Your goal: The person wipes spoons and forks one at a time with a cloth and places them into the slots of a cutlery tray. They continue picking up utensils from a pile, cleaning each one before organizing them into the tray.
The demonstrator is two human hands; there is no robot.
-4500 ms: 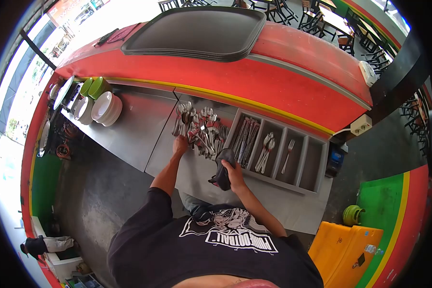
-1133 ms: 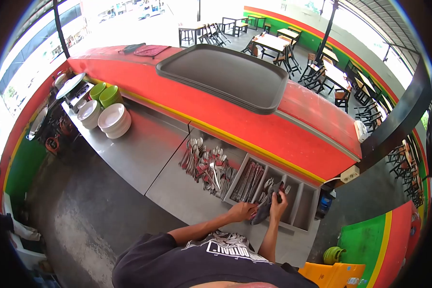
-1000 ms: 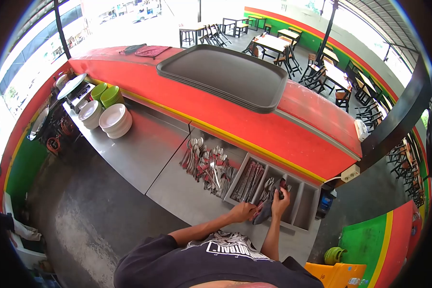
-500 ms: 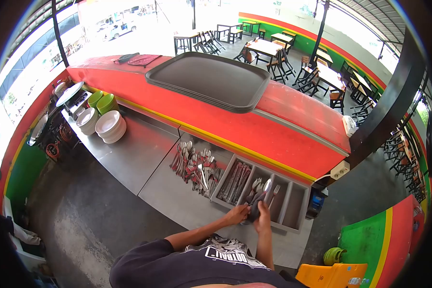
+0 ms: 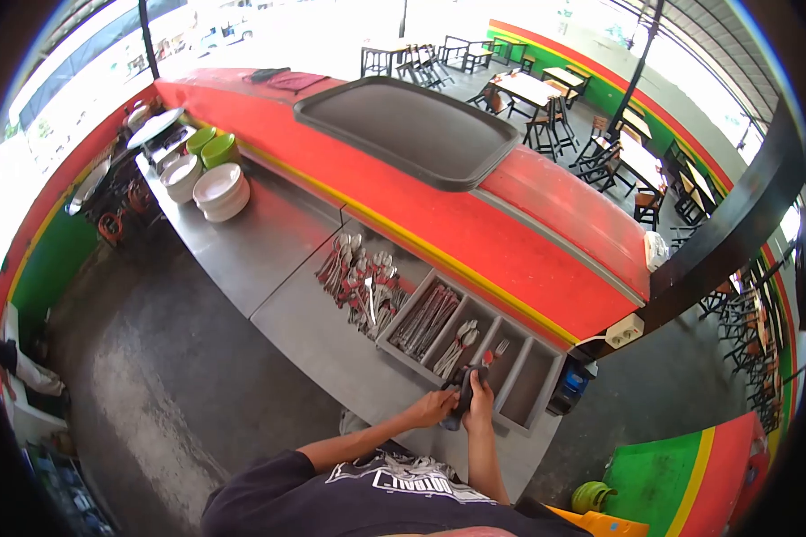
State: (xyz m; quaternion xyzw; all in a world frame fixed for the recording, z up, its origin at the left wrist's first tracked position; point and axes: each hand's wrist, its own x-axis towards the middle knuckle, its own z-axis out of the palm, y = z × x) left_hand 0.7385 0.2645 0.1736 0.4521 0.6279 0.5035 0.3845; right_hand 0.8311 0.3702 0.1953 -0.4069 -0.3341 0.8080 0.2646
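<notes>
A dark cloth (image 5: 462,390) is bunched between my two hands, over the near edge of a grey cutlery tray (image 5: 546,376). My left hand (image 5: 433,408) is closed on its left side, and my right hand (image 5: 480,401) grips it from the right. Whether a utensil is inside the cloth is hidden. Just beyond my hands, several spoons (image 5: 457,347) lie in the tray's second compartment, and a fork (image 5: 500,348) lies in the third. Dark-handled cutlery (image 5: 428,320) fills the leftmost compartment. Left of the tray is a loose pile of spoons and forks (image 5: 364,285).
Stacked white plates (image 5: 220,191) and green bowls (image 5: 218,150) stand on the left of the metal counter (image 5: 282,233). Dark serving trays (image 5: 407,130) rest on the red ledge (image 5: 546,206) ahead. A power socket (image 5: 624,330) sits beyond the cutlery tray's right end.
The shiny spoon that stuck up from the cloth no longer shows there. My hands stay together on the cloth, and the whole view has shifted slightly.
</notes>
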